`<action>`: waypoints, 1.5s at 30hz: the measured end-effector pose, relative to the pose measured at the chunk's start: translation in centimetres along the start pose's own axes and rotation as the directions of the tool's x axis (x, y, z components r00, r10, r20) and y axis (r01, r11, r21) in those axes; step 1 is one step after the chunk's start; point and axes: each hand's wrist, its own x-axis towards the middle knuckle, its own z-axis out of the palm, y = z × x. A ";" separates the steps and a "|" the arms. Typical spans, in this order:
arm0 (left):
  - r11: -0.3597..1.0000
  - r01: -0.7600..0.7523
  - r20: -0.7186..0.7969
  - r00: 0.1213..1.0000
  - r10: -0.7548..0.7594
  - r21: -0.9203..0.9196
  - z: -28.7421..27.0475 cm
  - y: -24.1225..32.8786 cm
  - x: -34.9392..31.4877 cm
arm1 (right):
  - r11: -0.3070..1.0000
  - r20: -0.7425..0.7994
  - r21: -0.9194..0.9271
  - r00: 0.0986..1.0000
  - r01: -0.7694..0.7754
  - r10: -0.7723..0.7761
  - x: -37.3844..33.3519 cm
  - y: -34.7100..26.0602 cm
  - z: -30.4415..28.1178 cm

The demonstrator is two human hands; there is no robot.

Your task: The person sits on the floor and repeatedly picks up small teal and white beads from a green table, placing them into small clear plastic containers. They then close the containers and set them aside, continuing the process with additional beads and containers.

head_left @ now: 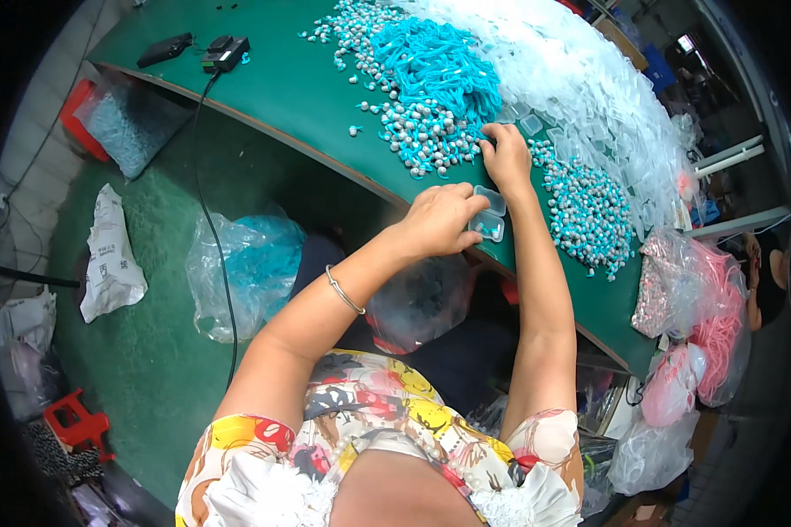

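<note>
My left hand (444, 220) grips a small clear plastic case (492, 202) by its left side, over the table's near edge. The case's lid is open, and a small teal piece (488, 230) lies inside. Just beyond it, my right hand (508, 158) is closed, thumb and fingers bent together at the edge of the teal cord pile (439, 66). What its fingertips hold, if anything, is too small to make out. Small grey-and-teal plugs (426, 136) lie heaped left of my right hand. Another heap of such plugs (589, 215) is to its right.
A large mound of clear plastic cases (580, 79) covers the green table's (308, 105) far right. Two black devices (226, 54) sit far left, one trailing a cable. Bags of pink cords (721, 316) hang at the right end. On the floor are a white sack (112, 259) and clear bags (246, 272).
</note>
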 end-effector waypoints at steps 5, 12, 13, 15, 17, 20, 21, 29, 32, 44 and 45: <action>0.999 0.000 -0.037 0.999 -0.002 -0.046 0.8 -0.7 -0.1 | 0.961 -0.045 0.267 0.996 -0.067 0.081 -2.4 1.5 -1.6; 0.996 0.030 -0.036 0.999 -0.033 -0.085 0.6 -0.8 -0.3 | 0.806 0.123 0.556 0.979 -0.206 0.165 -9.4 -1.1 -8.6; 0.996 0.034 -0.030 0.999 -0.037 -0.086 0.6 -0.8 -0.2 | 0.824 0.134 0.534 0.981 -0.189 0.138 -10.1 -1.3 -9.3; 0.995 0.041 -0.029 0.999 -0.043 -0.095 0.6 -0.9 -0.1 | 0.846 0.147 0.505 0.983 -0.170 0.109 -10.8 -1.5 -9.7; 0.992 0.051 -0.015 0.998 -0.053 -0.116 0.6 -0.9 0.0 | 0.868 0.122 0.482 0.990 -0.115 0.063 -11.2 -1.9 -9.8; 0.992 0.043 -0.017 0.999 -0.045 -0.119 0.6 -1.0 0.1 | 0.905 0.074 0.425 0.996 0.016 -0.052 -11.1 -2.5 -9.7; 0.992 0.037 -0.022 0.999 -0.040 -0.118 0.6 -1.0 0.1 | 0.916 0.052 0.396 0.994 0.069 -0.097 -10.9 -2.6 -9.4; 0.992 0.036 -0.024 0.999 -0.039 -0.118 0.6 -0.9 0.0 | 0.951 0.067 0.192 0.964 0.241 -0.257 -11.3 -3.2 -9.2; 0.994 0.022 -0.038 0.999 -0.027 -0.111 0.6 -1.0 -0.1 | 0.945 0.068 0.261 0.973 0.198 -0.223 -11.4 -2.8 -9.4; 0.991 0.015 -0.064 0.998 -0.024 -0.137 0.6 -0.7 -0.3 | 0.911 0.210 0.403 0.978 -0.084 -0.003 -9.1 -0.4 -7.4; 0.986 0.032 -0.078 0.996 -0.045 -0.166 0.6 -0.5 -0.3 | 0.916 0.192 0.395 0.981 -0.073 -0.004 -9.1 -0.7 -7.8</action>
